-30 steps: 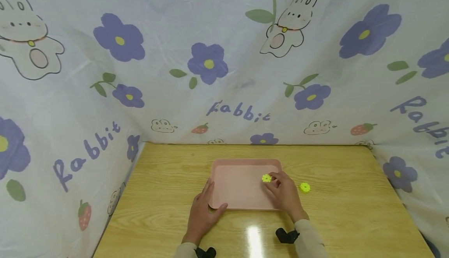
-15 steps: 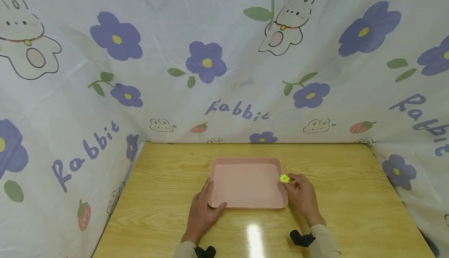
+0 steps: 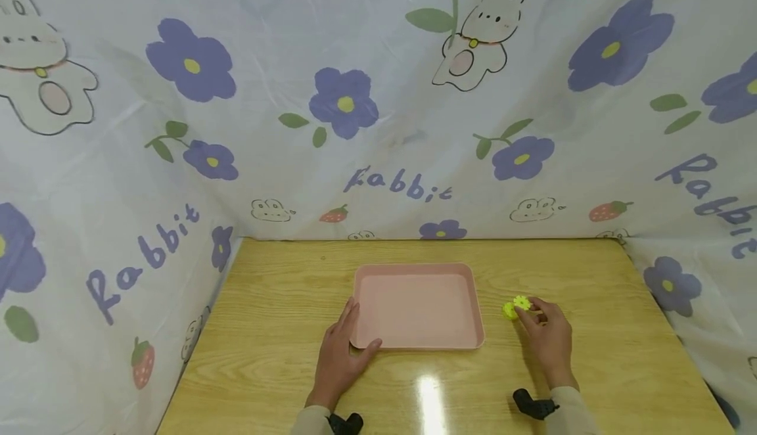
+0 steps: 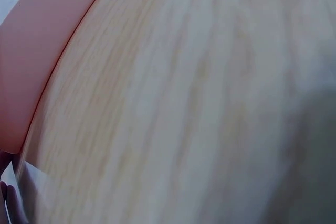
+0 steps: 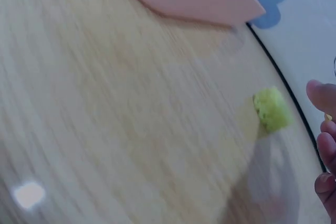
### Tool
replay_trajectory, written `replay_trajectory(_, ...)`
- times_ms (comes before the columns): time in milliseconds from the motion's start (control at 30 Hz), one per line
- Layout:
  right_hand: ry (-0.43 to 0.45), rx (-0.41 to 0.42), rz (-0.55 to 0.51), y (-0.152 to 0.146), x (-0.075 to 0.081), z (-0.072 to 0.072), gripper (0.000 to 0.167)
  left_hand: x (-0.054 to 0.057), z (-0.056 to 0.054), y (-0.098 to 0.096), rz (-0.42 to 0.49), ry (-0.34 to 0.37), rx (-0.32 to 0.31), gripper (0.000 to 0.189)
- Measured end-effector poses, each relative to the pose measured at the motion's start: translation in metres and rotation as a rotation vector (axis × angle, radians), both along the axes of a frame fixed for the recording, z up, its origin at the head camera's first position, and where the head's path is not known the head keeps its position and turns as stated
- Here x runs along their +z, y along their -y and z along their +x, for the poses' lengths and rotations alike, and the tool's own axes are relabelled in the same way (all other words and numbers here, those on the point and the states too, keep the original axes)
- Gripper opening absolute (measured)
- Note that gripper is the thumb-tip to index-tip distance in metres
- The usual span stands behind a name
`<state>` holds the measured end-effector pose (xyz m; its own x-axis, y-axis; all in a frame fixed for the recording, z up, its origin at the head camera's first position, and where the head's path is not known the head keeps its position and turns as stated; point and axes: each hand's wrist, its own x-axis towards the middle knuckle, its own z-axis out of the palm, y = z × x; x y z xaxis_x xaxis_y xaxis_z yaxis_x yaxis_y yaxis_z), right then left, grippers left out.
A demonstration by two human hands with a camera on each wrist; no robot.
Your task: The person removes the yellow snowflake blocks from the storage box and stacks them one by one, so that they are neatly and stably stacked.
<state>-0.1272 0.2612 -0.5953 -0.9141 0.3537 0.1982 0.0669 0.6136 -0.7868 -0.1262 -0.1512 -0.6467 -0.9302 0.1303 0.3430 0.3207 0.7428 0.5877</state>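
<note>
A pink rectangular tray [image 3: 420,307] lies on the wooden table. My left hand [image 3: 340,363] rests against its left end, fingers fairly straight along the side and thumb at the near edge. To the right of the tray, my right hand [image 3: 550,336] pinches a small bright yellow flower-shaped piece [image 3: 522,302] between thumb and fingertips. Just behind it in the head view is a second yellow piece [image 3: 509,311] on the table, partly hidden by the held one. In the right wrist view that piece on the table [image 5: 273,109] looks thick and blurred; the held one barely shows.
A white cloth [image 3: 414,126] printed with rabbits and purple flowers hangs behind the table and along both sides. The wooden tabletop [image 3: 272,303] reflects a bright light near its front. Each wrist wears a black mount [image 3: 535,405].
My right hand has moved right with the yellow flower-shaped piece, from over the tray to beside the second piece on the table. My left hand has stayed at the tray's left end.
</note>
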Motion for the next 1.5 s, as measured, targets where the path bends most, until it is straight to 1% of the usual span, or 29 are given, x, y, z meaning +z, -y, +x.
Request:
replay_trajectory(133,0.058,-0.008,-0.018,-0.007,-0.003,0.002,0.036,0.0,-0.001,0.001,-0.002,-0.003,0.003,0.089)
replay_trajectory(233,0.085,0.0,-0.022,-0.008,-0.005,0.003,0.036,0.001,-0.001,0.001,0.003,0.015,0.0,0.089)
replay_trajectory(367,0.084,0.04,-0.026,-0.009,-0.007,0.002,0.038,0.004,0.0,0.0,0.012,0.041,0.002,0.089)
replay_trajectory(567,0.067,0.096,0.021,-0.01,-0.011,-0.001,0.04,0.006,0.001,-0.001,0.017,0.046,0.001,0.089)
replay_trajectory(833,0.118,0.16,0.007,-0.01,-0.009,-0.002,0.042,0.004,0.0,0.0,0.01,0.057,0.005,0.089)
replay_trajectory(967,0.146,0.169,0.004,-0.009,-0.008,-0.002,0.043,0.004,0.0,0.0,0.01,0.059,0.004,0.09)
replay_trajectory(1067,0.161,0.17,-0.002,-0.009,-0.007,-0.002,0.043,0.004,0.0,0.0,0.007,0.044,0.004,0.09)
replay_trajectory(1267,0.181,0.169,-0.013,-0.009,-0.008,-0.002,0.044,0.004,0.0,0.0,0.01,0.043,0.001,0.09)
replay_trajectory(1333,0.183,0.17,-0.013,-0.01,-0.009,-0.002,0.044,0.004,0.0,0.0,0.014,0.049,0.0,0.09)
replay_trajectory(1500,0.172,0.176,-0.001,-0.01,-0.011,-0.003,0.047,0.003,0.001,0.0,0.011,0.034,0.002,0.09)
